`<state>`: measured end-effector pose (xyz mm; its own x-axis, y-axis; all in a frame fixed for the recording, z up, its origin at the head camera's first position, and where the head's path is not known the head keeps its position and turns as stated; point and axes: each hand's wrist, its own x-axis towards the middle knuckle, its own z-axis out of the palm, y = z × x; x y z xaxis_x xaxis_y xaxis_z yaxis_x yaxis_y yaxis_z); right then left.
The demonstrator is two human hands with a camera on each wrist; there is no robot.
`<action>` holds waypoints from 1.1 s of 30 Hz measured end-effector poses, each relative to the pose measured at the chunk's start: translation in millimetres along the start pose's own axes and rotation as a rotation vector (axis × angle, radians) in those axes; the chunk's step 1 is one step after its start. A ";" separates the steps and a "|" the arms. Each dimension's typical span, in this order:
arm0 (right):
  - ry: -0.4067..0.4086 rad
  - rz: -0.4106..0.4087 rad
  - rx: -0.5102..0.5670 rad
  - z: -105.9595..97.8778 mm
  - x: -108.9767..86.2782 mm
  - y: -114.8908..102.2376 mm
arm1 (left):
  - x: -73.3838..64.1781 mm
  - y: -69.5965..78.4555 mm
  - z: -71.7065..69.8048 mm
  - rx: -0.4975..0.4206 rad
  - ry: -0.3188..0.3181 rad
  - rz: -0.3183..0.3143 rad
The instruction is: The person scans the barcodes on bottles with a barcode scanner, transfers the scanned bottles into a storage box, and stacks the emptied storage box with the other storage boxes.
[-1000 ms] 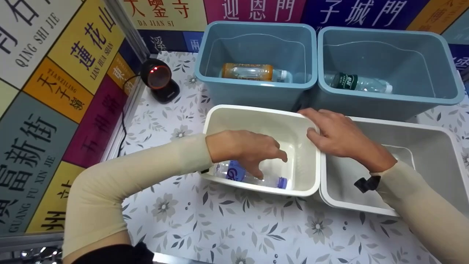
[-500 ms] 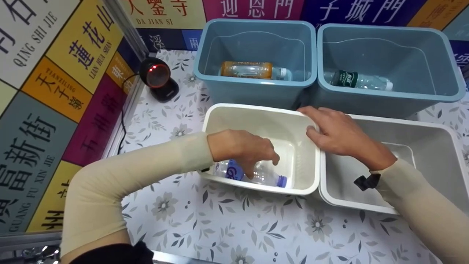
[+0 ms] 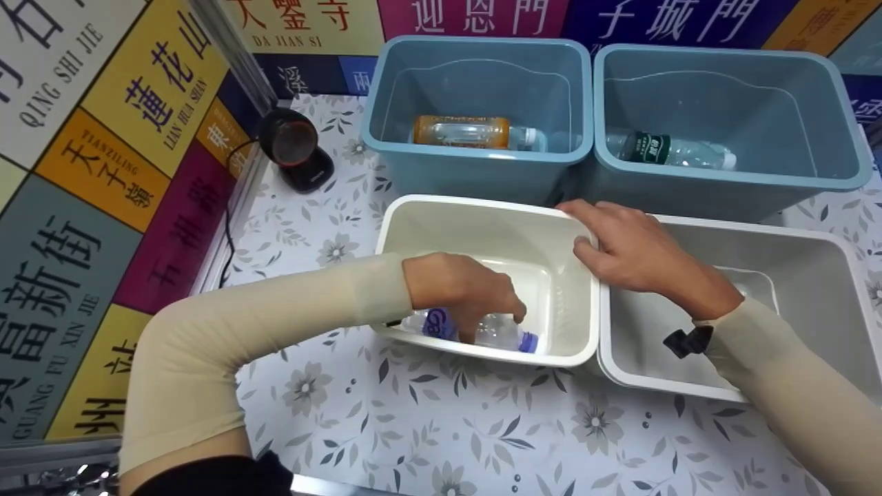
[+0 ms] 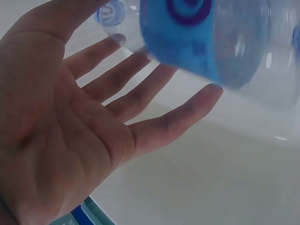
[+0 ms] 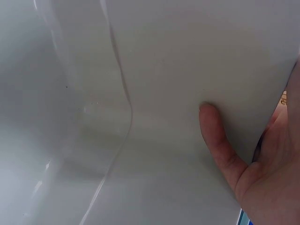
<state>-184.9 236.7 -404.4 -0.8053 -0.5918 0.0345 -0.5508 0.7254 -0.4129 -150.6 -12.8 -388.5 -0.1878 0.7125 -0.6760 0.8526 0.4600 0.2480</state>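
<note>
A clear plastic bottle point(image 3: 496, 332) with a blue label and blue cap lies on its side in the left white bin point(image 3: 482, 357). My left hand point(image 3: 465, 293) reaches down over its middle, thumb on the near side and fingers on the far side. In the left wrist view, the fingers point(image 4: 178, 119) are spread and nearly straight, their tips right at the bottle's edge. My right hand point(image 3: 623, 248) grips that bin's right rim, its thumb point(image 5: 218, 140) pressed on the inner wall and the fingers over the outside.
A second white bin point(image 3: 689, 386) stands to the right. Behind are two blue bins; the left one point(image 3: 475, 155) holds an orange-labelled bottle point(image 3: 468, 131), the right one point(image 3: 730, 176) a green-labelled bottle point(image 3: 679, 150). A black scanner point(image 3: 296, 151) stands at the left, by a patterned wall.
My left hand has lowered onto the bottle, its fingers coming down around the middle. My right hand stays on the rim. The scanner's red lights have gone out.
</note>
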 end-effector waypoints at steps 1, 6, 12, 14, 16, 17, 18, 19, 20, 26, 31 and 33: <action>0.001 0.000 -0.002 -0.1 0.0 -0.3 | 0.3 -0.1 0.3 0.003 -0.002 0.005; 0.004 0.001 -0.004 -1.2 0.4 -0.7 | -3.2 0.3 -3.5 0.004 0.012 0.010; -0.001 0.002 0.000 -3.4 0.9 0.1 | -13.3 2.4 -15.8 -0.008 0.055 -0.017; -0.007 0.007 0.004 -3.5 1.0 -0.2 | -17.2 3.1 -20.0 -0.004 0.078 -0.016; -0.012 0.014 0.007 -3.3 0.7 -0.4 | -21.4 3.5 -23.9 -0.002 0.108 -0.004; -0.015 0.016 0.009 -3.0 0.7 -0.6 | -24.1 3.4 -25.5 -0.002 0.131 0.007; -0.016 0.015 0.009 -2.7 0.6 -0.7 | -26.9 3.3 -27.2 -0.005 0.155 0.016; -0.019 0.015 0.010 -2.3 0.6 -1.0 | -30.1 3.1 -29.0 -0.013 0.180 0.022; -0.020 0.015 0.010 -2.0 0.4 -1.1 | -33.7 2.8 -30.9 -0.020 0.210 0.031; -0.041 0.032 0.011 -1.7 0.0 -1.7 | -55.9 -1.4 -41.2 -0.064 0.378 0.054; -0.050 0.037 0.009 -1.7 -0.7 -1.6 | -62.8 -5.2 -42.3 -0.021 0.459 0.061; -0.047 0.031 0.010 -1.1 -0.8 -1.1 | -64.2 -6.1 -42.1 -0.007 0.478 0.061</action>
<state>-183.9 236.8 -402.9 -0.8105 -0.5854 -0.0214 -0.5234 0.7401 -0.4223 -164.3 -39.0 -317.4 -0.3419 0.9014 -0.2657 0.8662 0.4119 0.2830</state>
